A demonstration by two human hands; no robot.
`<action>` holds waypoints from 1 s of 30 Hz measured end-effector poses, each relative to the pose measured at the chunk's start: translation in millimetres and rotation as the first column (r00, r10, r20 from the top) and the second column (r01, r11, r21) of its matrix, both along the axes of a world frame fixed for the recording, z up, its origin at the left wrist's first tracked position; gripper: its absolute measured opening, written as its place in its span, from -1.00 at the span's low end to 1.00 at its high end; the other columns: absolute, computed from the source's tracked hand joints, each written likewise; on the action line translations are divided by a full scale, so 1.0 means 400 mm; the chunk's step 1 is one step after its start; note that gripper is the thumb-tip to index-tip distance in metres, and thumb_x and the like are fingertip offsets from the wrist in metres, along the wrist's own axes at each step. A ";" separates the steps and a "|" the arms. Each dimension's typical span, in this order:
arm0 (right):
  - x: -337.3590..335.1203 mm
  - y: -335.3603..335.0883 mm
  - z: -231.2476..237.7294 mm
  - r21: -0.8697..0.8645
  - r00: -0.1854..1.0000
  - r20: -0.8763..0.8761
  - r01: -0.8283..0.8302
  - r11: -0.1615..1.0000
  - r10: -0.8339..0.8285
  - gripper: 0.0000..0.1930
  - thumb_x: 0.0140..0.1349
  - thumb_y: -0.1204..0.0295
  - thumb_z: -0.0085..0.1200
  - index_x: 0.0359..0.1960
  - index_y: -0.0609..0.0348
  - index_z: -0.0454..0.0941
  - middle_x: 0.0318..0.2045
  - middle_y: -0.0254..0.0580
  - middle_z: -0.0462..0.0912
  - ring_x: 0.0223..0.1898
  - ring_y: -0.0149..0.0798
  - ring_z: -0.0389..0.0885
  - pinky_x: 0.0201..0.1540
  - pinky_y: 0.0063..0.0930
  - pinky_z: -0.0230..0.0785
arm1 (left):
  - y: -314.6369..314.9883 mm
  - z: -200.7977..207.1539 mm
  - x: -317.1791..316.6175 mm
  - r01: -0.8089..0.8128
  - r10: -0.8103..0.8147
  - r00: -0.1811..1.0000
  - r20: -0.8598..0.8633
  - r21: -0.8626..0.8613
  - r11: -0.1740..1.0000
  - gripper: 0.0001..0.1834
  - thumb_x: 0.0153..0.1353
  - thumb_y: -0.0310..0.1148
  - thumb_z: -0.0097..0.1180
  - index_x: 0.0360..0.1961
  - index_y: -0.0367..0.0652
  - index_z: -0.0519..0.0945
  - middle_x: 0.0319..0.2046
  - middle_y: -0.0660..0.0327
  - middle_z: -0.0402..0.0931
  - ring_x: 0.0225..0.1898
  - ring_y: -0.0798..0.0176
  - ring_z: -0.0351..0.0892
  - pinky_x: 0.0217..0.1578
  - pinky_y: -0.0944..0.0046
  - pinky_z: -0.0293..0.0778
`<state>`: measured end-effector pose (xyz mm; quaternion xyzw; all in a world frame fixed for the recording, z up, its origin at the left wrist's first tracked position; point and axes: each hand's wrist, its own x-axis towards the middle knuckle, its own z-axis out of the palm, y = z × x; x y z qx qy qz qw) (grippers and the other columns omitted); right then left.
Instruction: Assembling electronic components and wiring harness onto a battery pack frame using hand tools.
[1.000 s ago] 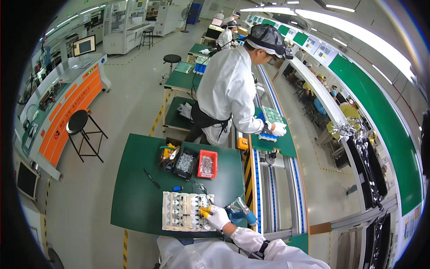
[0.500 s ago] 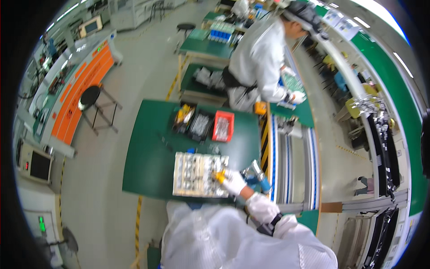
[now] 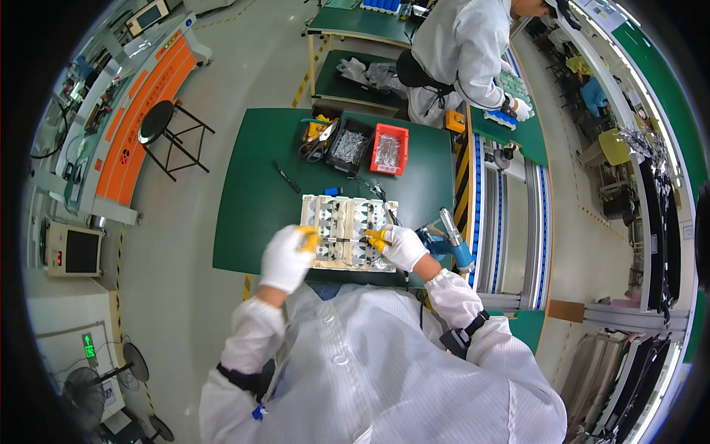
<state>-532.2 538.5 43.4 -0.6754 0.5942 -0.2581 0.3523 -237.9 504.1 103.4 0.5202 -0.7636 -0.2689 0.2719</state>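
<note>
A cream-coloured fixture tray with rows of small metal and dark parts lies near the front edge of the green table. My left hand, in a white glove with yellow fingertips, is at the tray's left edge with its fingers curled together; what they hold, if anything, is hidden. Over the right half of the tray, my right hand, gloved alike, has its yellow fingertips pinched together close to the parts. Anything between them is too small to name. A blue powered hand tool with a silver barrel is just right of that hand.
Behind the tray stand a red bin and a black bin of small metal pieces, beside a black box with scissors. A black pen and small blue piece lie nearby. A conveyor runs right; a co-worker stands beyond.
My left hand has come into view at the tray's left edge. My right hand stays over the tray's right part. The whole view has shifted, and the co-worker appears higher in it.
</note>
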 end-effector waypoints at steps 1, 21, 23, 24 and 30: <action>-0.002 0.002 -0.002 -0.003 0.999 -0.021 -0.028 1.000 0.028 -0.90 0.27 0.54 0.18 -0.20 0.23 0.69 -0.31 -0.07 0.68 -0.29 -0.02 0.67 -0.17 -0.39 0.52 | -0.014 0.028 -0.068 0.128 -0.123 0.991 0.056 -0.096 0.987 -0.71 0.07 -0.37 0.18 -0.15 -0.19 0.63 -0.29 0.02 0.58 -0.19 -0.15 0.57 -0.06 -0.03 0.52; -0.023 -0.006 -0.029 -0.044 0.958 0.284 0.058 0.997 -0.043 -0.85 0.16 0.46 0.31 -0.24 0.19 0.73 -0.34 -0.08 0.70 -0.32 -0.08 0.70 -0.20 -0.38 0.57 | -0.084 -0.080 -0.214 0.416 -0.434 0.888 0.152 0.134 0.899 -0.80 0.17 -0.36 0.09 -0.20 -0.17 0.61 -0.26 -0.04 0.61 -0.24 -0.20 0.61 -0.19 -0.05 0.54; -0.013 0.003 -0.022 -0.116 0.976 0.215 0.058 0.992 -0.032 -0.85 0.13 0.45 0.31 -0.25 0.14 0.73 -0.35 -0.11 0.69 -0.32 -0.09 0.70 -0.20 -0.38 0.57 | -0.080 -0.098 -0.217 0.306 -0.359 0.922 0.143 0.300 0.904 -0.77 0.23 -0.41 0.06 -0.12 -0.23 0.62 -0.26 -0.01 0.65 -0.28 -0.06 0.68 -0.24 0.06 0.58; -0.004 0.006 -0.013 -0.191 0.989 0.144 0.050 0.980 -0.023 -0.84 0.10 0.44 0.31 -0.26 0.09 0.74 -0.37 -0.14 0.68 -0.32 -0.10 0.69 -0.21 -0.38 0.57 | -0.078 -0.133 -0.209 0.297 -0.351 0.925 0.144 0.299 0.907 -0.77 0.23 -0.41 0.06 -0.12 -0.23 0.62 -0.26 -0.01 0.65 -0.28 -0.06 0.68 -0.24 0.06 0.58; 0.019 0.030 0.003 -0.332 0.991 -0.073 0.085 0.939 -0.116 -0.77 0.01 0.42 0.27 -0.23 -0.05 0.74 -0.37 -0.23 0.66 -0.28 -0.11 0.66 -0.22 -0.34 0.57 | -0.052 -0.205 -0.234 0.079 0.157 0.960 -0.234 0.759 0.646 -0.74 0.30 -0.36 0.06 -0.11 -0.25 0.67 -0.33 0.05 0.70 -0.33 0.18 0.70 -0.33 0.18 0.55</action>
